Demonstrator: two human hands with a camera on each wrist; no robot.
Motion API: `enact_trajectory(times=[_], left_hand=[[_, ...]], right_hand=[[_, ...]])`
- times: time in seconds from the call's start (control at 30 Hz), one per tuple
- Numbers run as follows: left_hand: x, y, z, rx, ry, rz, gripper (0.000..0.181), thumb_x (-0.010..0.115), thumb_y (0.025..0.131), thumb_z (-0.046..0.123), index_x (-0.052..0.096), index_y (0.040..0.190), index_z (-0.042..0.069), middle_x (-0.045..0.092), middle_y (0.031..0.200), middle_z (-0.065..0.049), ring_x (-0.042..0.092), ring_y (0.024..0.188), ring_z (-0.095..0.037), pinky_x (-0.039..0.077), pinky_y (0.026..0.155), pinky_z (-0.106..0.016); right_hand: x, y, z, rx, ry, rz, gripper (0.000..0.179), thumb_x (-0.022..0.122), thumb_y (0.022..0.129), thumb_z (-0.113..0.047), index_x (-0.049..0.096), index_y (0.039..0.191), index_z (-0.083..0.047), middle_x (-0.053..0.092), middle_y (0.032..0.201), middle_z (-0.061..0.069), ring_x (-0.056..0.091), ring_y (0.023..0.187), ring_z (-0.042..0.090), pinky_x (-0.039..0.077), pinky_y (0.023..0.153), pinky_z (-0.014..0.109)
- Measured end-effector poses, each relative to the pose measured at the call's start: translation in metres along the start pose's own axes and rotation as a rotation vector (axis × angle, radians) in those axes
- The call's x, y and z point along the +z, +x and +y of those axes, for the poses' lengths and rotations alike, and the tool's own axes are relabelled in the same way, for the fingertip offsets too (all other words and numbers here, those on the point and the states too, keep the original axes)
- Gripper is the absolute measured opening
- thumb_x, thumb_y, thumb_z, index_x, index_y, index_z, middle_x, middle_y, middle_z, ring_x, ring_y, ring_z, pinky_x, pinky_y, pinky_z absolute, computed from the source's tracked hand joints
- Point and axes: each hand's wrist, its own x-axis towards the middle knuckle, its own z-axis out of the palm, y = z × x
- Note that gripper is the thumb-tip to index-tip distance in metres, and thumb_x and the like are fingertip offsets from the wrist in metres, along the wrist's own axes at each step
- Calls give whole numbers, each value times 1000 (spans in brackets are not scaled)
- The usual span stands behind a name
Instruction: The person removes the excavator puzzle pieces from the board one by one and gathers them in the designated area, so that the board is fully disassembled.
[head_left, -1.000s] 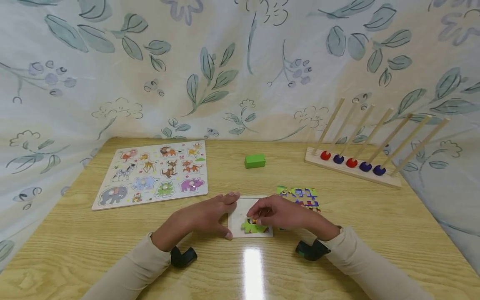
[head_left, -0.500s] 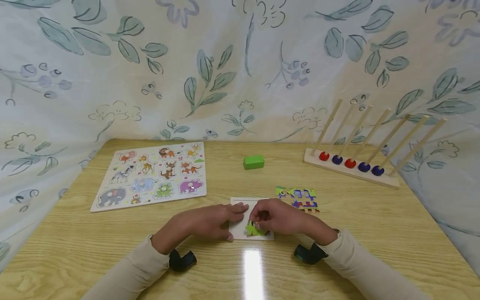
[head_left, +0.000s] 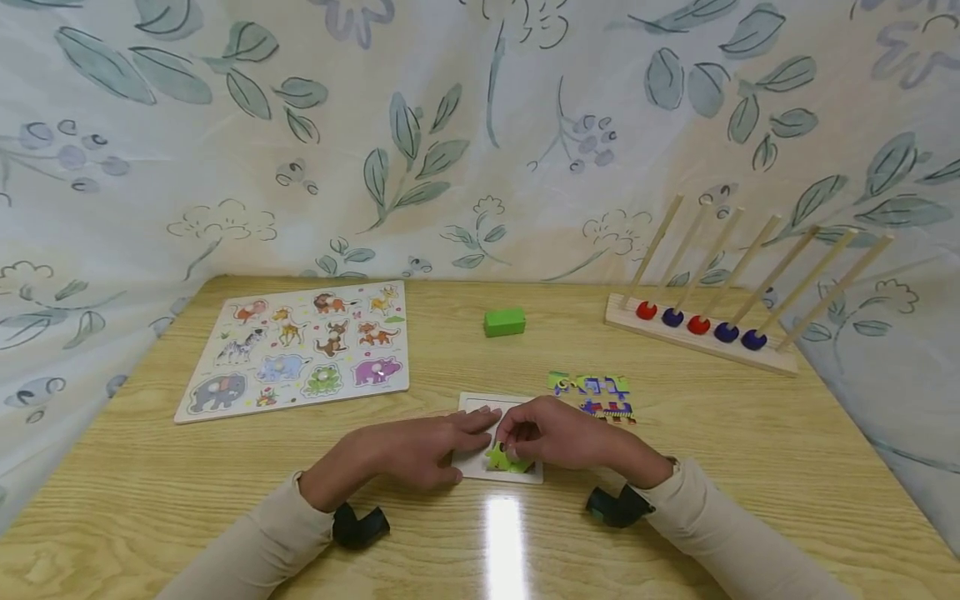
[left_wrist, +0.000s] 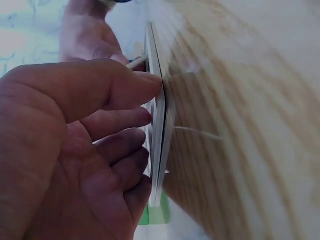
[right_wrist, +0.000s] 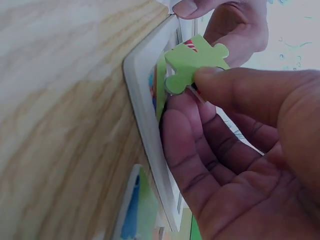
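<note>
My right hand (head_left: 558, 435) pinches a light green jigsaw piece (right_wrist: 189, 61) between thumb and fingertips, low over a small white puzzle tray (head_left: 474, 465). In the right wrist view the piece is tilted, with rounded knobs and a red-striped corner. Another green-edged puzzle piece (right_wrist: 160, 87) lies in the tray beneath it. My left hand (head_left: 420, 452) rests on the tray's left side, fingers extended across it and thumb at the near edge. Seen from the left wrist, the thumb touches the tray's rim (left_wrist: 159, 110). The right hand hides part of the tray.
Several colourful loose puzzle pieces (head_left: 592, 388) lie just beyond my right hand. A green block (head_left: 505, 322) sits further back. An animal peg puzzle board (head_left: 300, 350) lies at left. At back right stands a wooden rack (head_left: 701, 333) with upright rods and red and blue beads.
The green piece has been turned and shifted slightly, still in my right fingers over the tray. My left fingers have slid a little further over the tray.
</note>
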Motion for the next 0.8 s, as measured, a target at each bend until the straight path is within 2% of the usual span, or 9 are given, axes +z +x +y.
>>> enact_trajectory(times=[0.2,0.33,0.6,0.8], left_hand=[[-2,1,0,23,-38,-3,63,59,90,5,37,149,5,20,160,-7,16,145,-19,15,116,-36],[-5,0,1,27,-85,-19,58,61,94,10,41,148,5,21,159,-8,16,145,-19,17,115,-36],[-6,0,1,5,-53,-30,59,63,95,17,40,148,4,20,160,-4,16,145,-18,17,116,-37],[-6,-1,-1,2,-60,-31,61,64,95,16,37,149,3,20,160,-5,16,145,-18,18,116,-39]], right_hand=[[3,1,1,-62,27,-7,11,62,95,-4,69,100,-11,64,92,-6,58,83,9,52,74,26],[4,2,2,-118,22,-6,11,63,94,-3,70,100,-10,64,94,-7,59,85,9,53,76,27],[-6,-5,-2,-149,10,14,16,65,93,-4,73,99,-16,66,96,-8,60,84,10,54,76,29],[-16,-11,0,-191,3,37,14,63,95,-7,74,104,-9,67,99,-5,61,88,11,54,77,32]])
